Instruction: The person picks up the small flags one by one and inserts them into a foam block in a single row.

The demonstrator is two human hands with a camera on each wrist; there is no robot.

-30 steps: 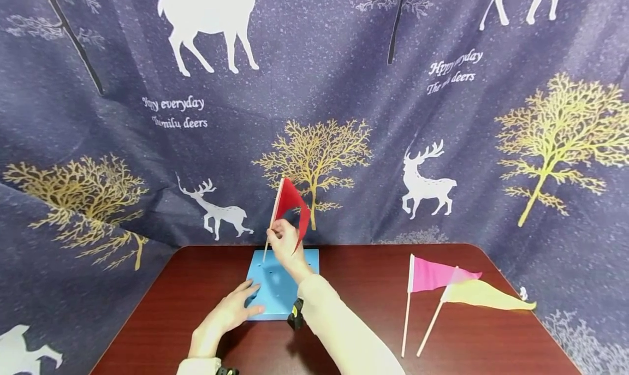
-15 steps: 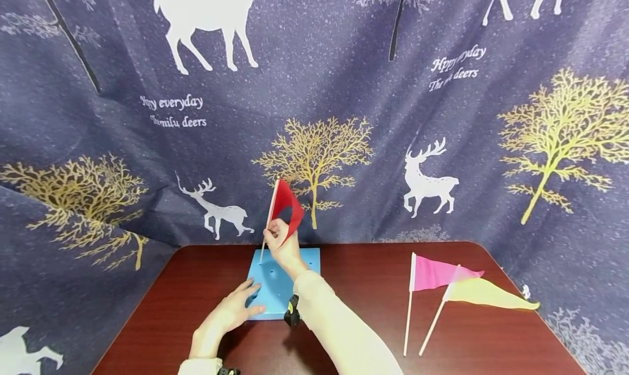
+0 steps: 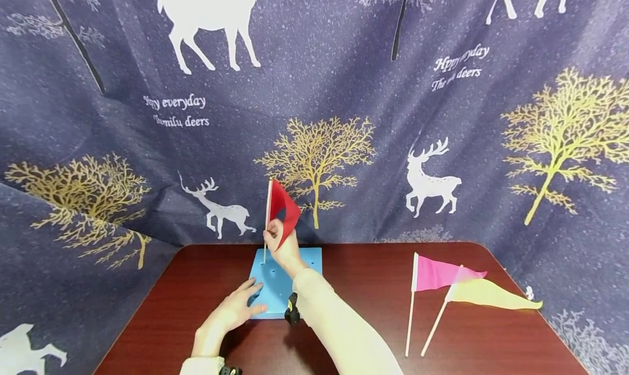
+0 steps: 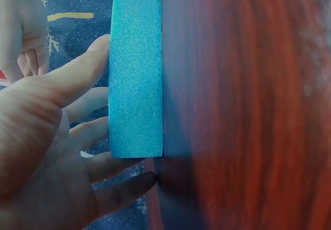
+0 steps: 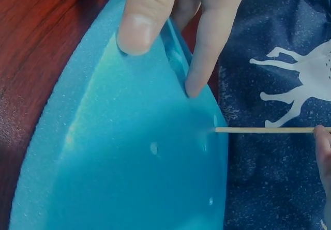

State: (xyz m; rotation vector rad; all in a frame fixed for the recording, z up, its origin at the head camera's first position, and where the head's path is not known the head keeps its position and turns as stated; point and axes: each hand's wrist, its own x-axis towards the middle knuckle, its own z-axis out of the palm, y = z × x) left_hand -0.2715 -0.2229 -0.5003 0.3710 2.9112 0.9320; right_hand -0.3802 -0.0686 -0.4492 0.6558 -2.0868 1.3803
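Since the earlier frame the red flag (image 3: 283, 210) has straightened to nearly upright, its stick tip now meeting the far left corner of the blue foam block (image 3: 275, 287). The right hand (image 3: 281, 245) pinches the stick just below the cloth. The left hand (image 3: 235, 312) lies flat with straight fingers on the block's near left edge, pressing it on the worktop (image 3: 363, 331). A pink flag (image 3: 437, 274) and a yellow flag (image 3: 484, 294) lie well apart to the right.
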